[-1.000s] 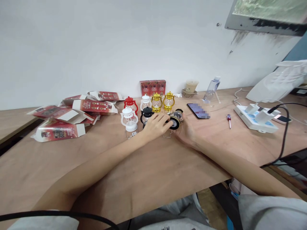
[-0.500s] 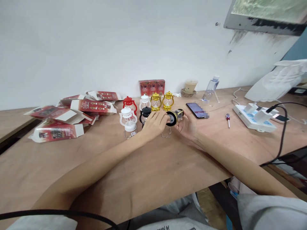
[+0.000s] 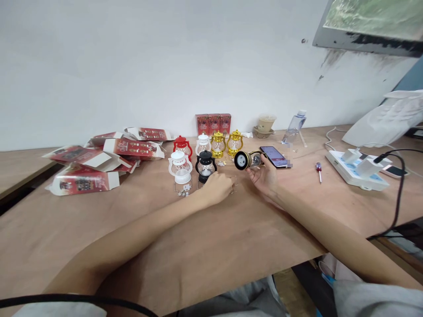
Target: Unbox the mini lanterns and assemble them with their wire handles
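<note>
My right hand (image 3: pixel 267 178) holds a small black and gold lantern (image 3: pixel 253 160) on its side, its round base turned toward the left. My left hand (image 3: pixel 220 188) is low over the table with its fingers closed, beside a thin wire piece (image 3: pixel 234 185); whether the fingertips grip it is too small to tell. Just behind that hand a black lantern (image 3: pixel 205 167) stands upright. Around it stand a white lantern (image 3: pixel 180 168), a red lantern (image 3: pixel 181 146), another white one (image 3: pixel 202 144) and two gold lanterns (image 3: pixel 218 145). Small metal parts (image 3: pixel 184 190) lie before the front white lantern.
Opened red boxes (image 3: pixel 132 148) are piled at the left. Three red boxes (image 3: pixel 214 124) stand by the wall. A cup (image 3: pixel 265 124), a bottle (image 3: pixel 294 127), a phone (image 3: pixel 274 157), a screwdriver (image 3: pixel 319 171) and a power strip (image 3: pixel 358 172) are on the right.
My left hand has come away from the lantern's base and moved down to the table. The held lantern remains in my right hand, its base more exposed. The camera view has shifted slightly.
</note>
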Available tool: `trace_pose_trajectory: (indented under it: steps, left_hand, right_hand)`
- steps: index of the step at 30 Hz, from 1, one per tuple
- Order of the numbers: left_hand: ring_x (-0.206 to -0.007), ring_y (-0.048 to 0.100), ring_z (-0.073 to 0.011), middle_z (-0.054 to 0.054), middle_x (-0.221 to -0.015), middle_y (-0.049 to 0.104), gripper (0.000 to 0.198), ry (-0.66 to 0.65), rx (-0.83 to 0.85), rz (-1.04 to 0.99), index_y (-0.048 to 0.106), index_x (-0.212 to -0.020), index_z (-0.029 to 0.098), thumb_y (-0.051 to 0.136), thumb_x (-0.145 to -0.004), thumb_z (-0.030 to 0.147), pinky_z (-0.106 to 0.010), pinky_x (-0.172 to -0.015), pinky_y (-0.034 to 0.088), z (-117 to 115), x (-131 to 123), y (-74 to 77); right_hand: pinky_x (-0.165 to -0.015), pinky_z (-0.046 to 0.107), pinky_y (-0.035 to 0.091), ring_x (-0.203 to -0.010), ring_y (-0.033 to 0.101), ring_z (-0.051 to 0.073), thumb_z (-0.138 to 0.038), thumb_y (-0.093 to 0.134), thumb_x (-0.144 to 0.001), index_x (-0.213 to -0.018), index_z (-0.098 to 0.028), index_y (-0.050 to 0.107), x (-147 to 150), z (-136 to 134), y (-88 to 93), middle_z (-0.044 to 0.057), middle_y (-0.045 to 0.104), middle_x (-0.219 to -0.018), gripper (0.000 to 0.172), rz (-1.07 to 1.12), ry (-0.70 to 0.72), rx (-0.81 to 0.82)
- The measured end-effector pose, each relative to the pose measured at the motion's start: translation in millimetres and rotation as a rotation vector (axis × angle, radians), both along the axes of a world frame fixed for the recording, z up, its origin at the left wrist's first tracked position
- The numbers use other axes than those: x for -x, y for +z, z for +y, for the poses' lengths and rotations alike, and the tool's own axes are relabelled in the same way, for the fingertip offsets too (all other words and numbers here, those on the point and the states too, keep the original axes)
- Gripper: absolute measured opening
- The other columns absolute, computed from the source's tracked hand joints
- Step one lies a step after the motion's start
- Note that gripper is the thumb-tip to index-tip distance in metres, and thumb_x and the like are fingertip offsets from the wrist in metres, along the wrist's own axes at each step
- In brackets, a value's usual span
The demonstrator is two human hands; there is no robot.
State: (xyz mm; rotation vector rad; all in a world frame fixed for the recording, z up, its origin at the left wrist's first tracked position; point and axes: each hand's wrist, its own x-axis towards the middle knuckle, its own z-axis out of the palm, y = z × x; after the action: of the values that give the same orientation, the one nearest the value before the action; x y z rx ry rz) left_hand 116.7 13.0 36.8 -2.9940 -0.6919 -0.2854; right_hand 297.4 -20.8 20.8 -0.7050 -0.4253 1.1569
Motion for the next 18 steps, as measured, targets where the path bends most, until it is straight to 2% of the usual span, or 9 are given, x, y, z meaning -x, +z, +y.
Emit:
trace_pose_trajectory:
  steps: [3, 5, 10, 13, 18]
  left_hand:
    - [-0.076, 0.067, -0.0169, -0.004, -0.085, 0.071, 0.022, -0.029, 0.301, -0.165, 0.062, -0.097, 0.015, 0.057, -0.076, 0.010, -0.025, -0.066, 0.048, 9, 2, 8.4]
    - [-0.073, 0.065, -0.0144, -0.003, -0.081, 0.069, 0.018, -0.045, 0.352, -0.325, 0.061, -0.094, 0.015, 0.056, -0.077, 0.009, -0.024, -0.067, 0.049, 11, 4, 15.8]
    - [-0.075, 0.060, -0.0142, -0.003, -0.085, 0.063, 0.006, -0.093, 0.129, -0.592, 0.058, -0.087, 0.015, 0.053, -0.085, 0.018, -0.028, -0.070, 0.048, 3, 7, 34.2]
    - [-0.084, 0.058, -0.0164, -0.004, -0.090, 0.059, 0.010, -0.106, 0.010, -0.624, 0.058, -0.089, 0.015, 0.058, -0.085, 0.024, -0.031, -0.077, 0.048, -2, 7, 38.9]
    - [-0.085, 0.057, -0.0166, -0.005, -0.092, 0.057, 0.019, -0.123, -0.019, -0.630, 0.056, -0.094, 0.015, 0.059, -0.086, 0.031, -0.030, -0.076, 0.048, -3, 8, 39.8]
  right_hand:
    - [-0.051, 0.017, 0.055, -0.056, 0.062, 0.008, -0.030, 0.063, -0.079, -0.078, -0.022, 0.060, 4, -2, 2.1, -0.005, 0.067, -0.065, 0.008, 0.031, -0.002, 0.013]
    - [-0.049, 0.015, 0.055, -0.052, 0.062, 0.007, -0.030, 0.061, -0.081, -0.079, -0.021, 0.061, 6, -5, 4.1, -0.005, 0.067, -0.063, 0.010, 0.030, 0.012, 0.012]
    - [-0.045, 0.015, 0.055, -0.049, 0.063, 0.009, -0.031, 0.057, -0.083, -0.085, -0.019, 0.061, 13, -10, 5.9, -0.002, 0.069, -0.064, 0.013, -0.008, 0.061, 0.004]
    - [-0.044, 0.016, 0.055, -0.050, 0.064, 0.010, -0.031, 0.056, -0.083, -0.086, -0.020, 0.061, 17, -13, 4.4, -0.002, 0.070, -0.067, 0.012, -0.019, 0.097, -0.005]
    - [-0.047, 0.020, 0.057, -0.051, 0.066, 0.012, -0.030, 0.051, -0.084, -0.086, -0.019, 0.060, 21, -15, 4.7, 0.000, 0.071, -0.068, 0.014, 0.000, 0.176, 0.007]
